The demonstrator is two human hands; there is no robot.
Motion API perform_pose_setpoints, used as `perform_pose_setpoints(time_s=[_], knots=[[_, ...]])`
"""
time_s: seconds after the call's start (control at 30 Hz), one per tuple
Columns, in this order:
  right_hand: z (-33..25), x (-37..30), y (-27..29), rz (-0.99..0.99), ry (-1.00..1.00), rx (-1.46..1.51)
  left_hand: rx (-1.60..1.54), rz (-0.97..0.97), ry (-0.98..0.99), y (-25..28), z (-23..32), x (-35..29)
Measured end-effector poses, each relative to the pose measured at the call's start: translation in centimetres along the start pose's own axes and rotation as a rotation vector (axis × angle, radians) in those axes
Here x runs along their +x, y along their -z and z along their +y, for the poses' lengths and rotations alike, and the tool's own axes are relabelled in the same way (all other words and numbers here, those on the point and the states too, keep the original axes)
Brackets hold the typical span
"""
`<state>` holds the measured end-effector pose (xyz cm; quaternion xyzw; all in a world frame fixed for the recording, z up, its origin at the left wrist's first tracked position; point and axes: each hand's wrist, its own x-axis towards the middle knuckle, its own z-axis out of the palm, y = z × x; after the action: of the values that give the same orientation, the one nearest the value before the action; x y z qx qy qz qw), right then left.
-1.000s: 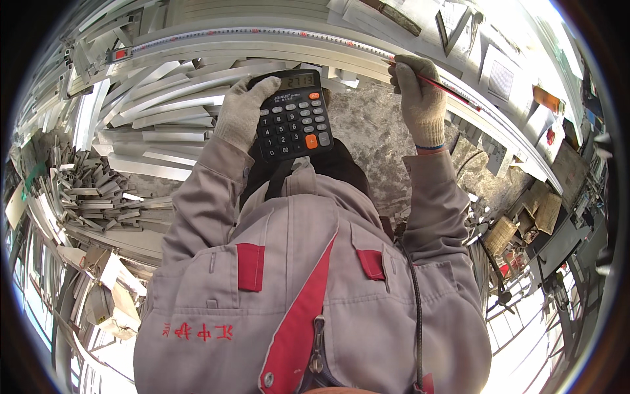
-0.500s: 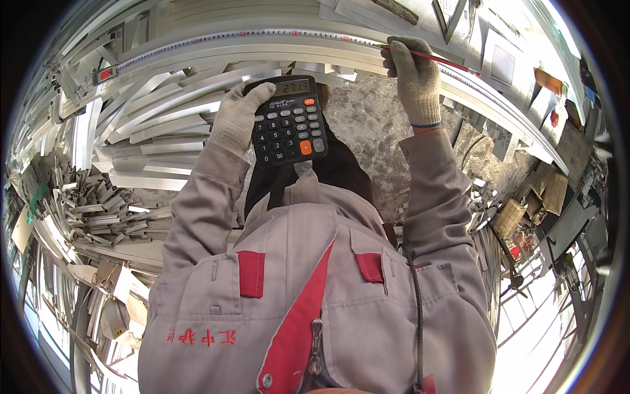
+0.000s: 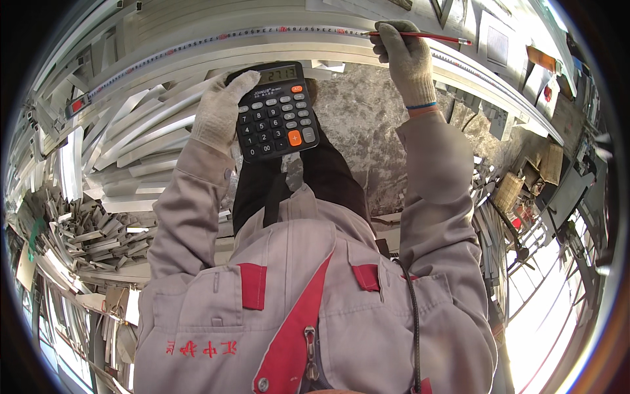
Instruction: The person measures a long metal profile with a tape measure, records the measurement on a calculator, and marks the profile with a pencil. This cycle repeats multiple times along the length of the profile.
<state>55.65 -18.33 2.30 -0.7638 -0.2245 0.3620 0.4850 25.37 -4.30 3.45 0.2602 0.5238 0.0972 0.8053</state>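
Note:
Gloved in pale knit, my left hand (image 3: 220, 113) grips a black desk calculator (image 3: 270, 125) by its left edge, thumb over the top corner beside the lit display. The calculator has dark grey keys and two orange ones. My right hand (image 3: 408, 65), also gloved, pinches a red pencil (image 3: 441, 37). The pencil's point is at the stretched white tape measure (image 3: 252, 33), and its other end sticks out to the right. The tape runs along a long pale metal profile (image 3: 282, 52) across the far side. Its case (image 3: 77, 105), dark with red, lies at the left end.
Long metal strips (image 3: 141, 121) are stacked below the profile on the left, with a heap of short offcuts (image 3: 98, 236) nearer me. Concrete floor (image 3: 387, 151) shows between my arms. At the right are cardboard pieces (image 3: 508, 192) and an orange-brown object (image 3: 541, 58).
The pencil has turned to lie more level. My right hand sits slightly farther up and left in the view. The calculator, still held, has shifted left and up as the whole view moved a little.

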Motion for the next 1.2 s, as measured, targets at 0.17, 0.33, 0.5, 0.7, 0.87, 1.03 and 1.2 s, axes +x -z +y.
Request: perform_pose_setpoints(time_s=[0.17,0.33,0.5,0.7,0.87,1.03,1.2], knots=[[0.6,0.8,-0.4,0.002,-0.025,-0.028,-0.026,0.014,-0.009,0.5,0.3,1.2],[1.5,1.9,-0.2,-0.011,-0.018,-0.002,-0.016,0.008,-0.018,0.3,0.6,2.0],[2.3,2.5,0.3,-0.013,-0.001,-0.015,-0.043,-0.020,-0.027,0.0,1.0,2.2],[1.9,3.2,0.1,-0.030,-0.023,-0.066,-0.036,-0.003,-0.027,-0.2,1.0,2.6],[1.3,3.5,-1.4,-0.086,-0.039,-0.015,-0.066,-0.026,-0.033,-0.1,1.0,2.8],[-0.2,3.8,-4.5,-0.210,0.014,0.001,-0.047,0.010,-0.016,0.0,0.9,2.8],[-2.2,3.7,-8.1,-0.286,0.049,0.031,-0.048,0.032,0.005,0.3,0.6,2.6]])
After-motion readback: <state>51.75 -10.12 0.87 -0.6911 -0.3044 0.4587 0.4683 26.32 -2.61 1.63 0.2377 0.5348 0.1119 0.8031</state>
